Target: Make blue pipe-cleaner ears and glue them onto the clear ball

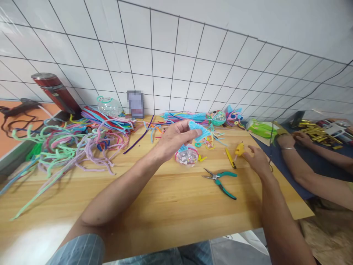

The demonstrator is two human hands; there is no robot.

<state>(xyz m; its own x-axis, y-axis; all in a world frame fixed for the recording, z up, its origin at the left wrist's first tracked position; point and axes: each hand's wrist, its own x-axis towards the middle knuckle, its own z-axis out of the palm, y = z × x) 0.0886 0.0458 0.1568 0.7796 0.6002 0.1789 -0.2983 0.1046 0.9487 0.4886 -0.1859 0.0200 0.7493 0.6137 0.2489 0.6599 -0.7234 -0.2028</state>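
My left hand (173, 140) is raised over the wooden table (154, 206) and pinches a light blue folded pipe-cleaner piece (199, 131). Just below it lies a clear plastic ball (186, 156) with small bits inside and a pink rim. My right hand (256, 159) rests on the table, its fingertips touching a yellow glue gun (239, 149). A yellow utility knife (229, 158) lies left of the glue gun. Teal-handled pliers (220, 180) lie nearer to me, between my two arms.
A big heap of coloured pipe cleaners (71, 143) covers the table's left part. A red thermos (56, 92) and a clear ball (109, 106) stand by the tiled wall. Finished pipe-cleaner figures (220, 117) sit at the back. Another person's arms (309, 162) work on a dark mat to the right.
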